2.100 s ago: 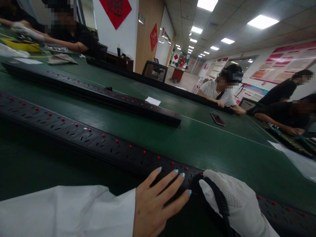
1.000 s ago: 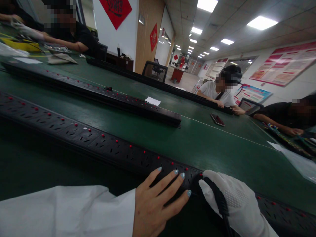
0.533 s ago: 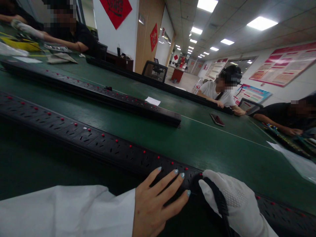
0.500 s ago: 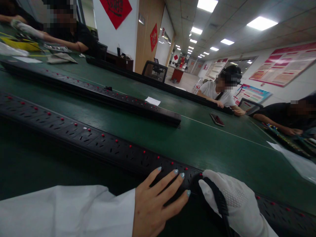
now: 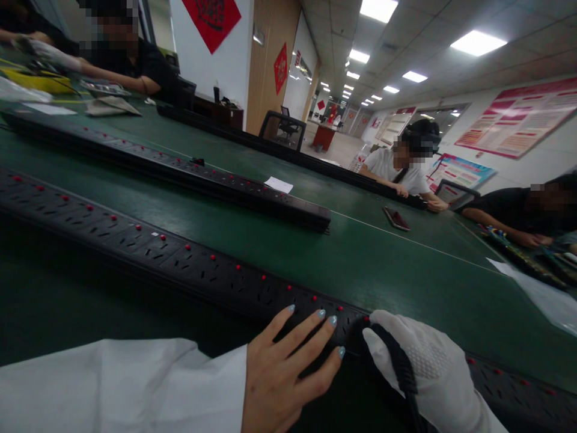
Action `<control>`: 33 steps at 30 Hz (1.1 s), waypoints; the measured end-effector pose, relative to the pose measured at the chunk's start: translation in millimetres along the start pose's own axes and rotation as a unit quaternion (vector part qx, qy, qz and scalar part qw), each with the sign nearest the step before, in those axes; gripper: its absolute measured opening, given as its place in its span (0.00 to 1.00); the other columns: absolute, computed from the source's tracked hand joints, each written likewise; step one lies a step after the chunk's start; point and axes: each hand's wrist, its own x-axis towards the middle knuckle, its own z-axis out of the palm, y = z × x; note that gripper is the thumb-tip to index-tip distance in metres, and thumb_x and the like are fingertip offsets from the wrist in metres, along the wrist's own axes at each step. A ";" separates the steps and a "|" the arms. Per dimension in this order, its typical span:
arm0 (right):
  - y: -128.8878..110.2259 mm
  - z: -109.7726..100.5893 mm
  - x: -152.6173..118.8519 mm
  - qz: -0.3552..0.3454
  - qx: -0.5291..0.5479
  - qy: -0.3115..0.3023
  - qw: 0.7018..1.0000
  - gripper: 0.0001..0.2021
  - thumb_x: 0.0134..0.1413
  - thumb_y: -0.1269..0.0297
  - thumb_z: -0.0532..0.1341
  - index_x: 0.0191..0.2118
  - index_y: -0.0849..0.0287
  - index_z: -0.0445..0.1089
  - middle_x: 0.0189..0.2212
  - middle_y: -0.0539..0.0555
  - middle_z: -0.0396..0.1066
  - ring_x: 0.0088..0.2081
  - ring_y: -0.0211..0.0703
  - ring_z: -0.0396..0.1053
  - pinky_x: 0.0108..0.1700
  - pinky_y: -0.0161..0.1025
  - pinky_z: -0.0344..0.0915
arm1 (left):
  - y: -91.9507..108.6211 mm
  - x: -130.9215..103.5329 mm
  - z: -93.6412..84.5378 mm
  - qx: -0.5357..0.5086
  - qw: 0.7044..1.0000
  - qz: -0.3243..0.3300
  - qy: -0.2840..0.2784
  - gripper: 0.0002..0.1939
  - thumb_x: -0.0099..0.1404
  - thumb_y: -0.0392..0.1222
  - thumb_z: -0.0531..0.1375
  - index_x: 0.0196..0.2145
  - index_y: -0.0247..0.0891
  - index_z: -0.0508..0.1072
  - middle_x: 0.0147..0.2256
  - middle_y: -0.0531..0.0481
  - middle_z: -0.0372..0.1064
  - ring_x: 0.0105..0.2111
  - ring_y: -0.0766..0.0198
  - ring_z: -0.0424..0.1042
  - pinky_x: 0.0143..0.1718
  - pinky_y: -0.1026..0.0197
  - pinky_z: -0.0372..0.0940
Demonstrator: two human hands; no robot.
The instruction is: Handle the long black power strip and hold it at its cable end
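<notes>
The long black power strip [image 5: 193,270] lies slantwise across the near side of the green table [image 5: 406,276], its sockets and red buttons [image 5: 213,257] facing up. The left hand [image 5: 279,376], bare, rests on it near the right hand, its fingers spread and slightly bent, with the fingertips on or close to the socket face and the lower edge. The gloved right hand [image 5: 433,367] curls its fingers around a black plug [image 5: 385,337] at the strip, the ribbed cord [image 5: 407,376] running down past the palm; how far the plug is seated is hidden. The strip looks rigid along its length but probably flexes or twists if lifted by one end, so two well-separated grips on its side edges would suit it. Its smooth casing may slide on the tabletop, while the glove's dotted surface should grip well. The plug seems firm and best taken by its body; the cord, likely bendy yet springy, could tug it askew.
</notes>
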 end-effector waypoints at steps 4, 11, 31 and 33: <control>-0.2 -0.1 -1.5 -0.002 -0.004 0.000 1.000 0.14 0.60 0.57 0.54 0.34 0.61 0.72 0.26 0.53 0.75 0.25 0.38 0.71 0.29 0.34 0.63 | -0.7 -0.1 -1.5 0.006 1.000 0.010 -0.022 0.26 0.65 0.39 0.55 0.60 0.39 0.57 0.62 0.41 0.50 0.64 0.50 0.42 0.59 0.43 0.30; -0.2 0.4 -2.2 -0.006 -0.014 0.009 1.000 0.15 0.60 0.57 0.55 0.33 0.62 0.73 0.25 0.54 0.74 0.25 0.39 0.71 0.29 0.35 0.64 | -0.1 0.5 0.2 0.001 1.000 0.003 -0.003 0.27 0.63 0.38 0.57 0.60 0.39 0.58 0.62 0.42 0.52 0.63 0.51 0.44 0.59 0.43 0.31; -0.9 -2.6 -0.2 -0.001 -0.001 0.002 1.000 0.15 0.60 0.58 0.54 0.33 0.61 0.73 0.26 0.53 0.75 0.25 0.36 0.70 0.29 0.33 0.64 | 1.0 0.6 -0.4 -0.008 1.000 -0.004 0.011 0.23 0.66 0.36 0.54 0.58 0.40 0.60 0.61 0.43 0.53 0.63 0.52 0.45 0.59 0.44 0.32; -0.6 -2.3 -0.5 -0.003 0.003 0.003 1.000 0.14 0.59 0.58 0.55 0.33 0.61 0.73 0.26 0.53 0.75 0.25 0.37 0.71 0.30 0.33 0.64 | 1.0 0.7 0.1 -0.008 1.000 -0.003 0.011 0.22 0.66 0.36 0.53 0.58 0.39 0.60 0.61 0.43 0.53 0.63 0.52 0.45 0.59 0.44 0.33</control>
